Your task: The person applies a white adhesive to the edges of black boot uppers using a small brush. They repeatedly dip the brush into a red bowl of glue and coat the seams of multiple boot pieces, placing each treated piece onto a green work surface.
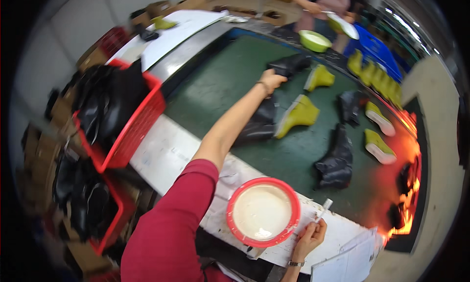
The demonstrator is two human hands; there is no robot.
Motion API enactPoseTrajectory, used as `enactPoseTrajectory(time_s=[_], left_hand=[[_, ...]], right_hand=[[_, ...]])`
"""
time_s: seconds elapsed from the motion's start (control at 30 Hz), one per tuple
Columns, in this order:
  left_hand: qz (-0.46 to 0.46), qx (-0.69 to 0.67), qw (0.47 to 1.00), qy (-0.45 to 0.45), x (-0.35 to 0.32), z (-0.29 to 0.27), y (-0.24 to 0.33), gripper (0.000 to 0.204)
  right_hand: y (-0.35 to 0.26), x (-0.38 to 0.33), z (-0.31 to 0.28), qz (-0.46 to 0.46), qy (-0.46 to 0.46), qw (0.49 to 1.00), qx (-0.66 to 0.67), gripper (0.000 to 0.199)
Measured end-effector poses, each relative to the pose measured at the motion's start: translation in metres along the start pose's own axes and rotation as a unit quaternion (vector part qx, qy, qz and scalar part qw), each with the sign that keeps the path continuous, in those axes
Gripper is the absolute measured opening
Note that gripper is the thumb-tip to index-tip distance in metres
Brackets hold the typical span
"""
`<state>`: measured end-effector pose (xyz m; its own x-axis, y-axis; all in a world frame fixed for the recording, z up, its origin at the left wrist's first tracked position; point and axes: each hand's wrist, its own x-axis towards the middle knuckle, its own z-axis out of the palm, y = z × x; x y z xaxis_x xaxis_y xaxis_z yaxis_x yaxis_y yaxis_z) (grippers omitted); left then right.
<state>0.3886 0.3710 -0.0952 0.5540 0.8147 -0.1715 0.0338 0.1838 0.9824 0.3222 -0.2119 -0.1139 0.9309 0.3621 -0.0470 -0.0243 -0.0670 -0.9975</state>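
Note:
My left hand [272, 81] reaches far out over the green conveyor belt [210, 93], its fingers closed on a black boot [290, 65] near the belt's far side. Beneath my forearm lies another black boot [259, 122], partly hidden. A yellow-green wedge sole [299, 116] rests beside it, and a second wedge sole [320, 78] is close to the held boot. My right hand [309, 239] is at the near edge, pinching a small white brush [323, 211] with its tip up. Left of that hand stands a red-rimmed bowl [296, 203] of creamy white liquid.
Red baskets [129, 135] of black boots stand at the left. More boots [337, 159] and soles [378, 147] lie on the belt toward a glowing orange heater opening [409, 198]. Papers [345, 262] lie near right. Across the belt, a person [325, 12] holds a sole beside a green bowl [315, 41].

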Motion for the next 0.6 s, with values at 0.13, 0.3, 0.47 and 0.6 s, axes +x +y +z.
enactPoseTrajectory(time_s=[0.13,0.3,0.47,0.6], left_hand=[[0.267,0.256,0.928,0.046,-0.101,-0.011,0.038,0.066],[0.528,0.483,0.602,0.354,-0.279,-0.148,0.123,0.050],[0.082,0.565,0.588,0.573,-0.351,-0.305,0.136,0.075],[0.380,0.427,0.708,0.414,-0.379,-0.323,0.141,0.044]], right_hand=[[0.002,-0.003,-0.002,-0.027,0.011,1.000,-0.005,0.026],[0.000,0.000,0.002,-0.046,-0.008,0.999,-0.006,0.025],[0.008,0.009,-0.001,-0.089,-0.049,0.995,-0.014,0.022],[0.013,0.010,-0.003,-0.089,-0.038,0.995,-0.012,0.019]])
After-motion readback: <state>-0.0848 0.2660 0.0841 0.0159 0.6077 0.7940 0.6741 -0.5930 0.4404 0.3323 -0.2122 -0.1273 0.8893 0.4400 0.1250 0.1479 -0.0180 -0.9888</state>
